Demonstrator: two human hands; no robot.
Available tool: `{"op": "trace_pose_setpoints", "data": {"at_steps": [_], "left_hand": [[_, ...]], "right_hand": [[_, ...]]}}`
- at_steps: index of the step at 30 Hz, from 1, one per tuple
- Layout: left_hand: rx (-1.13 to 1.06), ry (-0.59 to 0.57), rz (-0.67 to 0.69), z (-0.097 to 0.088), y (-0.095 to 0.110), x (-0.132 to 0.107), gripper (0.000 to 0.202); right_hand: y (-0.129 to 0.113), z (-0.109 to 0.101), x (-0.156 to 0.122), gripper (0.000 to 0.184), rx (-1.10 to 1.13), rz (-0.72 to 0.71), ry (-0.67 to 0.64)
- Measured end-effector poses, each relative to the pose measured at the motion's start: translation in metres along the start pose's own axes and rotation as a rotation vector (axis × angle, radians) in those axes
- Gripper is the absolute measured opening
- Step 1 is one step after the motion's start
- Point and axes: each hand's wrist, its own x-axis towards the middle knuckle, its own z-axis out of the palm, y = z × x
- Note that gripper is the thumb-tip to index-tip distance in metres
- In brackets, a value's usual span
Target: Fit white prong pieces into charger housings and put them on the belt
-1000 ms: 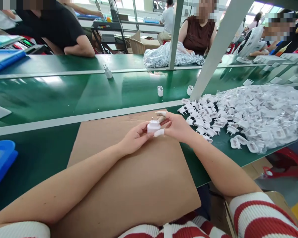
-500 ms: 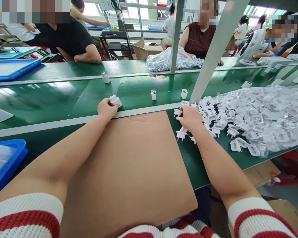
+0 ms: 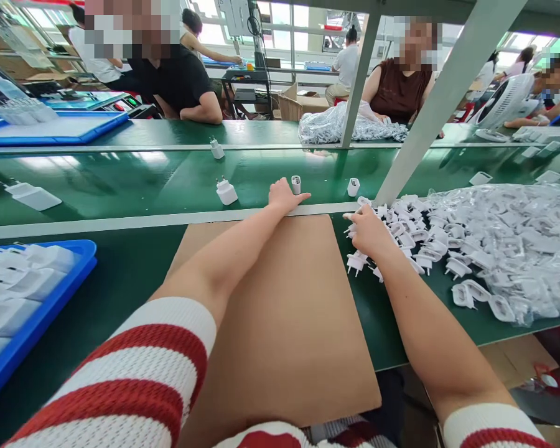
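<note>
My left hand (image 3: 287, 196) reaches over the green conveyor belt with its thumb spread from its fingers. It is right beside a white charger body (image 3: 296, 185) standing on the belt, and a firm hold on it does not show. Left of that hand lies a white plug charger (image 3: 226, 191) with two pins. My right hand (image 3: 369, 231) is at the left edge of a pile of white plug covers (image 3: 408, 239). Its fingers are drawn together, and what is between them cannot be made out. Another charger body (image 3: 353, 186) stands on the belt just beyond.
A cardboard sheet (image 3: 280, 323) lies in front of me. At left is a blue tray (image 3: 89, 252) of white chargers. A clear plastic bag (image 3: 532, 242) of covers lies at right. A slanted metal post (image 3: 448, 102) rises from the belt's edge. People sit across the belt.
My left hand has let go of the plug charger, now on the belt, and moved right to the charger body. My right hand stays by the pile. The view has shifted left.
</note>
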Motion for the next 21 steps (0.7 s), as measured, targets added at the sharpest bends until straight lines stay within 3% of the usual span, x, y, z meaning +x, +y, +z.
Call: {"op": "trace_pose_setpoints", "data": {"at_steps": [2, 4, 7, 9, 10, 12, 14, 17, 19, 21], "left_hand": [[-0.010, 0.008, -0.019, 0.003, 0.000, 0.004, 0.045], [-0.013, 0.027, -0.028, 0.002, -0.004, 0.005, 0.030], [-0.015, 0.074, -0.055, -0.002, -0.011, 0.006, 0.051], [-0.015, 0.103, -0.088, -0.003, -0.015, 0.009, 0.077], [-0.016, 0.108, -0.108, -0.004, -0.016, 0.011, 0.080], [-0.027, 0.107, -0.142, -0.005, -0.018, 0.015, 0.063], [-0.046, 0.108, -0.161, -0.008, -0.019, 0.017, 0.040], [-0.056, 0.145, -0.122, -0.016, -0.021, 0.007, 0.032], [-0.063, 0.179, 0.016, -0.024, -0.023, -0.015, 0.030], [-0.107, 0.146, 0.203, -0.031, -0.028, -0.052, 0.029]], "right_hand": [[0.003, 0.002, 0.001, 0.048, 0.080, -0.021, 0.050], [0.005, 0.005, 0.003, 0.032, 0.219, -0.027, 0.145], [0.000, 0.008, 0.007, 0.018, 0.576, 0.041, 0.241], [-0.008, 0.008, 0.006, 0.023, 0.920, 0.110, 0.169], [-0.012, 0.007, 0.005, 0.028, 1.089, 0.139, 0.096], [-0.021, 0.005, 0.000, 0.033, 1.332, 0.182, -0.054], [-0.027, 0.002, -0.004, 0.032, 1.412, 0.198, -0.152], [-0.029, -0.003, -0.008, 0.036, 1.369, 0.189, -0.195], [-0.029, -0.006, -0.009, 0.041, 1.300, 0.173, -0.172], [-0.030, -0.008, -0.010, 0.044, 1.224, 0.156, -0.119]]}}
